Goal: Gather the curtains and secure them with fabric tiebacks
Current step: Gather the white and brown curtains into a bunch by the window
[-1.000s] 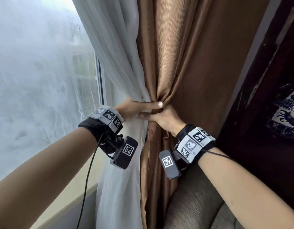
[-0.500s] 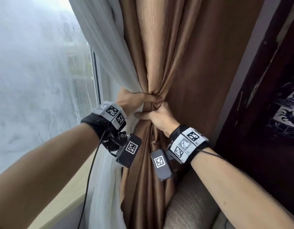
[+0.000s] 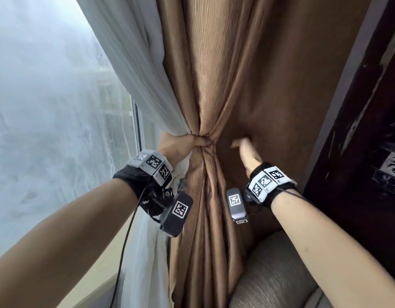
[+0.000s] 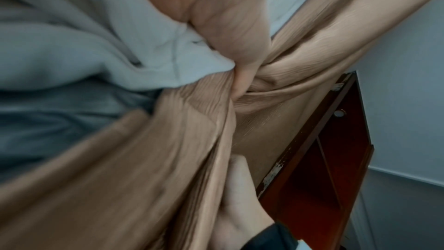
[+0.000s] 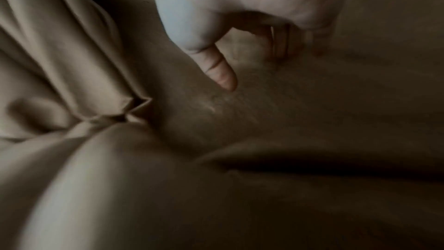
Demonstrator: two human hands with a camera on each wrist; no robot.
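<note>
My right hand [image 3: 245, 152] has let go, fingers loose against the brown curtain [image 3: 270, 85], so my left hand [image 3: 181, 144] alone clenches the gathered bunch, freeing me to fetch a tieback.

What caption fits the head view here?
Left hand grips the gathered brown curtain and white sheer curtain at the waist; right hand reaches behind the brown fabric.

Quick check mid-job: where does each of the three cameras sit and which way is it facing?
Head: on the head, facing forward-down at the brown curtain, white curtain, both forearms.
Left wrist: looks along the left hand gripping the gathered curtains.
Right wrist: looks along the right hand onto brown fabric.
Shared: the right hand also shows in the left wrist and head views.
</note>
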